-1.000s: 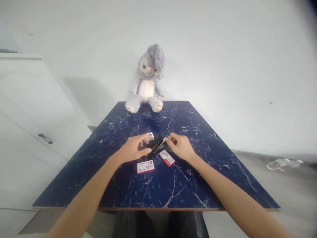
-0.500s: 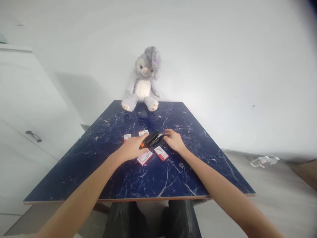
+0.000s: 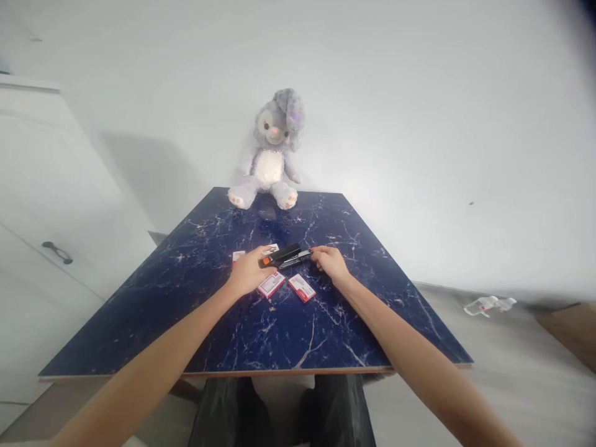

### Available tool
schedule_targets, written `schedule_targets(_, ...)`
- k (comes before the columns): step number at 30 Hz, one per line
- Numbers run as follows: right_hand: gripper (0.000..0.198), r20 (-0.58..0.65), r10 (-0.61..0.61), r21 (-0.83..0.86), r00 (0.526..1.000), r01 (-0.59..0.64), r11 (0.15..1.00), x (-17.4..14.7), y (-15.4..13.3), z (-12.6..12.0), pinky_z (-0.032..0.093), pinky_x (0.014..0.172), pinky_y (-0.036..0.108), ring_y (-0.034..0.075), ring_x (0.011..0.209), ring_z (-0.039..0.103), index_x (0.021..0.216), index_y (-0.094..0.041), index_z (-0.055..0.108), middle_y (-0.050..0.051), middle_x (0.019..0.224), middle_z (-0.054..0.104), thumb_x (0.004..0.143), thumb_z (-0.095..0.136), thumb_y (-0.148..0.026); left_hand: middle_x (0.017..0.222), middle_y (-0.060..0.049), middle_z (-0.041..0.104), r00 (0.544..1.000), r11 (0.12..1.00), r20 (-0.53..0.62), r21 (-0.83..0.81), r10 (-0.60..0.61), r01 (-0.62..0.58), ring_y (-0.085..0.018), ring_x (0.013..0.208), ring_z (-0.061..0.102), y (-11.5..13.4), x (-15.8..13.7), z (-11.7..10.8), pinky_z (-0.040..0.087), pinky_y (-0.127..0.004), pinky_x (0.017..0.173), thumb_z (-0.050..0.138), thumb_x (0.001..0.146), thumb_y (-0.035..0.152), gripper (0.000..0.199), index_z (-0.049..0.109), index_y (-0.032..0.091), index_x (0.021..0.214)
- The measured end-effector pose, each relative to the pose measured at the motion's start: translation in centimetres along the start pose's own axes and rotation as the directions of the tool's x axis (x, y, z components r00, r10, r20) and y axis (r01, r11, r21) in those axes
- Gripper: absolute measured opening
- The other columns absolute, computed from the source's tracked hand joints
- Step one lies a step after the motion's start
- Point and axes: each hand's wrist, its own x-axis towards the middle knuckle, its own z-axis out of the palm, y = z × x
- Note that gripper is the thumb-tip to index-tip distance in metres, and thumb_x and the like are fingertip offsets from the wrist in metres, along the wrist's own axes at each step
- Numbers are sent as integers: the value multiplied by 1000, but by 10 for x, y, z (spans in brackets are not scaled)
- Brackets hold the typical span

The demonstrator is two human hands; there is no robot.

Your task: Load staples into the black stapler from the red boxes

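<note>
Blue marble-look table (image 3: 261,338) is filling the lower view, w/ a grey plush toy (image 3: 269,169) sitting at its far edge. L hand (image 3: 248,271) is gripping the orange-marked end of a black stapler (image 3: 287,254), thumb & fingers part-open around it. R hand (image 3: 328,261) is pinching its silver end, fingertips nearly together. Stapler is spanning btwn both hands, approx. mid-table; red-white box (image 3: 302,288) is lying just nearer the person.

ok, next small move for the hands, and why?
Perhaps settle the right hand into a firm pinch on the metal tip of the black stapler: that hand's fingers are right there, though their grip is unclear, while the left hand holds the orange-marked end.
</note>
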Motion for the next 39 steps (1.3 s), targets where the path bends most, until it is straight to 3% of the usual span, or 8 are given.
schedule_targets(3,33,39,36,120,999,-40,992,-7,-5,7,43,47,22,13,50,54,94,-13,68,-2,54,58,64,58,-22,115,-3,75,1000,1000,-3,-20,-6,6,-24,103,70,1,-1,2,54,-32,85,74,76,32,56,60,26,130)
schedule_targets(8,53,121,55,188,991,-78,979,-16,-9,17,36,40,22,12,44,50,111,-17,53,-4,60,62,57,57,-19,122,-3,72,998,1000,-53,7,24,-23,-25,108,69,1,-2,6,54,-32,89,73,77,31,51,63,27,127)
schedule_targets(13,62,313,96,246,945,-178,953,-17,-9,18,16,34,20,7,34,27,114,-21,43,-13,49,44,53,54,-15,118,-1,73,996,998,-71,21,53,-52,-24,104,70,2,-4,11,53,-34,91,72,78,29,46,64,29,124)
schedule_targets(16,66,386,96,303,917,-224,926,-18,-11,15,11,36,19,5,35,19,115,-23,40,-14,51,40,50,51,-14,115,-1,74,994,998,-87,18,62,-61,-23,102,70,4,-5,12,53,-34,90,71,78,28,45,64,29,123)
schedule_targets(25,64,444,113,331,889,-279,901,-27,-21,20,18,38,18,7,37,21,110,-23,37,-15,50,39,48,47,-12,113,-6,73,993,994,-92,85,75,-67,-27,101,69,14,-12,21,52,-37,89,69,83,33,48,60,24,130)
schedule_targets(35,59,506,134,366,852,-352,861,-33,-29,16,16,39,19,6,38,18,108,-23,39,-13,49,39,51,48,-12,116,-7,72,993,992,-110,122,37,-24,-27,107,67,19,-13,22,50,-37,94,68,85,32,47,60,23,130)
schedule_targets(39,67,483,84,411,871,-311,857,-28,-25,21,23,39,19,6,38,19,115,-22,39,-13,50,43,49,49,-12,109,-7,73,994,994,-66,77,82,-77,-27,100,69,28,-14,21,52,-35,86,73,80,38,49,61,23,126)
